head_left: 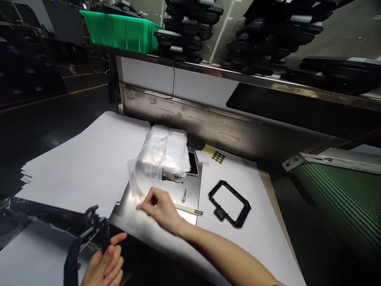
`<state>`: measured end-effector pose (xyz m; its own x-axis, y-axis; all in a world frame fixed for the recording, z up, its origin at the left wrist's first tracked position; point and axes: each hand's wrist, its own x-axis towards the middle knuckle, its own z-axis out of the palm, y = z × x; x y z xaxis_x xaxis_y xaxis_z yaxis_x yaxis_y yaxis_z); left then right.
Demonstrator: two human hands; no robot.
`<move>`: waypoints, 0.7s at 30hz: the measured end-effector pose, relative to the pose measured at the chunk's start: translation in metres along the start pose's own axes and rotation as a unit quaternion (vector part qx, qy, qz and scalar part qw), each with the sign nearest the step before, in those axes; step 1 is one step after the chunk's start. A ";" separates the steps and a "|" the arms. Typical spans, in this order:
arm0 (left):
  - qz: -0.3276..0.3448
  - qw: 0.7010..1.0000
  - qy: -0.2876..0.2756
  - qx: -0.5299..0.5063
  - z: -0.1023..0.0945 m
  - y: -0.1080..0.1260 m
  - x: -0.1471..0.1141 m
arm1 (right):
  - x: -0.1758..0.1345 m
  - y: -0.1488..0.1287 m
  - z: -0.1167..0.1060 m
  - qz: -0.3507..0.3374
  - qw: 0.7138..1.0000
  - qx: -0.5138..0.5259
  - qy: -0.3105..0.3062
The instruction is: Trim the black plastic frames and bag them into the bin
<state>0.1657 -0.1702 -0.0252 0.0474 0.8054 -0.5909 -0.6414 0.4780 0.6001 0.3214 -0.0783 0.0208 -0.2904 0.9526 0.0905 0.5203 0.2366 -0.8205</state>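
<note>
At the lower left, my left hand (105,264) is closed around a black plastic frame part (73,260) with thin metal pieces on it. My right hand (160,208) hangs over the metal tabletop, thumb and fingers pinched together. Whatever lies between those fingertips is too small or blurred to make out. Just above them, a sheer flap of plastic film (135,178) droops from a tied stack of clear plastic bags (166,151). Farther right, another black rectangular frame (245,210) lies flat on white sheeting (238,246).
White sheets (80,159) are piled at left. A pen (172,180), phone (193,163), utility knife (190,209) and yellow sticker sheet (212,153) lie around the bags. Above, a shelf (208,69) bears a green bin (119,31) and stacked black parts (264,39). A green conveyor (342,198) runs at right.
</note>
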 end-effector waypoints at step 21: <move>0.084 0.982 0.156 0.071 -0.066 -0.012 -0.088 | -0.044 -0.008 0.045 0.207 0.817 0.529 -0.100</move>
<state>0.1184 -0.2696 -0.0161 -0.3006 0.7415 -0.5999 -0.5065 0.4089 0.7591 0.2937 -0.1307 -0.0025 -0.4458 0.8340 -0.3250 -0.3481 -0.4960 -0.7955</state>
